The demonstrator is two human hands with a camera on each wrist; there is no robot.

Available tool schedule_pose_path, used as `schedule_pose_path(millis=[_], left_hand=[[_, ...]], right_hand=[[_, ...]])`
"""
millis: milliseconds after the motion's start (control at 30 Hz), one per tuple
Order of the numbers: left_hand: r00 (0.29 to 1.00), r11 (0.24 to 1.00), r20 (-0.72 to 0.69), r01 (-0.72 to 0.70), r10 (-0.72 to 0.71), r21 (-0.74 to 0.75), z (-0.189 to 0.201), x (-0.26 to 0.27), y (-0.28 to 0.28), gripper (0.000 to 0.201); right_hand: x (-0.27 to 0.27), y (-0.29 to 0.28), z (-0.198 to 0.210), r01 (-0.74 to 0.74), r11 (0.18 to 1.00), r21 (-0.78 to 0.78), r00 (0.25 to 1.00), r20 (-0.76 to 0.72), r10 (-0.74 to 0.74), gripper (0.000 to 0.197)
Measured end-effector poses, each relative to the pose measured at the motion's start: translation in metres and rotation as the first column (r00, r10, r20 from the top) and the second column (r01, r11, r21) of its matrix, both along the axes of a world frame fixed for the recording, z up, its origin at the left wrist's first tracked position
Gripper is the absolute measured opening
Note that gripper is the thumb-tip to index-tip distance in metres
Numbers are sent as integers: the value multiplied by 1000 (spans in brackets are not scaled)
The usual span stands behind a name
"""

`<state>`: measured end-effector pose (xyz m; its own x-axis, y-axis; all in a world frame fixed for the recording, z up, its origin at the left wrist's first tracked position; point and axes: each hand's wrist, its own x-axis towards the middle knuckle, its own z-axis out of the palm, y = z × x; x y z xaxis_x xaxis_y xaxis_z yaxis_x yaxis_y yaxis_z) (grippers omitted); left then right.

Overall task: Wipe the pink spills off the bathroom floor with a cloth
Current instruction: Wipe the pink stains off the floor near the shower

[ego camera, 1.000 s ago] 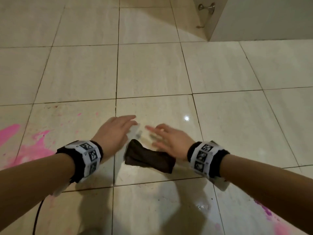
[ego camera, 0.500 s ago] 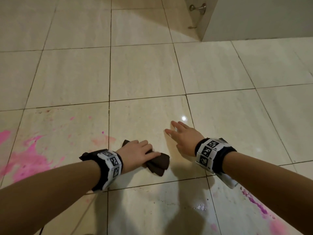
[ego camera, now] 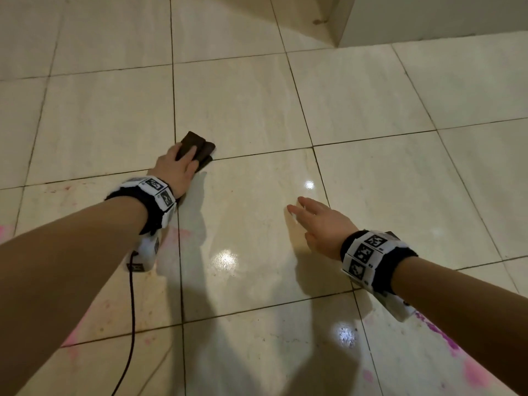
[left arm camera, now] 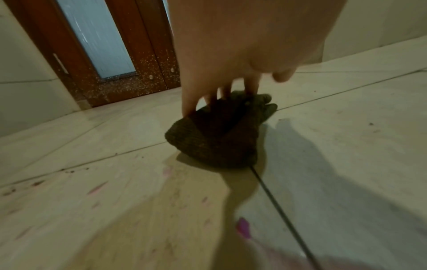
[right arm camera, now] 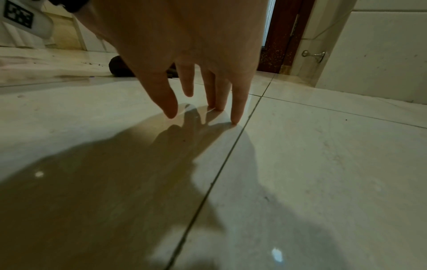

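Note:
A dark brown cloth (ego camera: 201, 145) lies bunched on the beige tiled floor (ego camera: 257, 104), over a tile joint. My left hand (ego camera: 185, 158) presses down on it with straight fingers; in the left wrist view the fingertips (left arm camera: 209, 98) sit on the cloth (left arm camera: 215, 140) and the thumb stays off it. To the right, my right hand (ego camera: 308, 212) is apart from the cloth, holds nothing, and its straight fingertips (right arm camera: 235, 118) touch the wet floor. Pink spills show at the lower right (ego camera: 445, 335), at the left edge (ego camera: 5, 230), and faintly under my left wrist (ego camera: 180, 232).
A white wall corner (ego camera: 428, 15) stands at the back right, with a metal doorstop (right arm camera: 314, 55) at its foot. A brown door with a frosted pane (left arm camera: 97, 36) lies ahead. A black cable (ego camera: 131, 310) hangs from my left wrist. Dark specks dot the tiles.
My left hand came down on the cloth and pushed it forward, away from me, onto the tile joint. My right hand left the cloth and stays low on the floor with straight fingers.

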<state>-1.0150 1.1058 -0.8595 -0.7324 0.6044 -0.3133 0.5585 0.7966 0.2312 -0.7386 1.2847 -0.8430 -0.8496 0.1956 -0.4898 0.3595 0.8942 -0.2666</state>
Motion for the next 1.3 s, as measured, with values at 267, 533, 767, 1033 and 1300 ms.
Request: schedule_pose_path(millis=[267,533,767,1033,1300], left_hand=[[998,996,5,57,-56,-70,17,-6,5,54],[875,875,2,484,-484,4,21,95,-37,50],[520,527,88,844,-850,100,13,186,-82,66],[904,893,-90,428,-419,139,45,85,-6,52],[986,987,20,164,-164,-4,28,26,46,66]], right_hand=[[-3,1,-2,22,1000,-3,1000,-14,-23,64],[-7,0,-2,34,999,6,999,-37,-34,64],[-10,1,6,-24,999,43,1000,6,24,62],[-1,2,6,-42,990,132,999,15,40,60],[19,10,5,-21,990,138,999,45,15,53]])
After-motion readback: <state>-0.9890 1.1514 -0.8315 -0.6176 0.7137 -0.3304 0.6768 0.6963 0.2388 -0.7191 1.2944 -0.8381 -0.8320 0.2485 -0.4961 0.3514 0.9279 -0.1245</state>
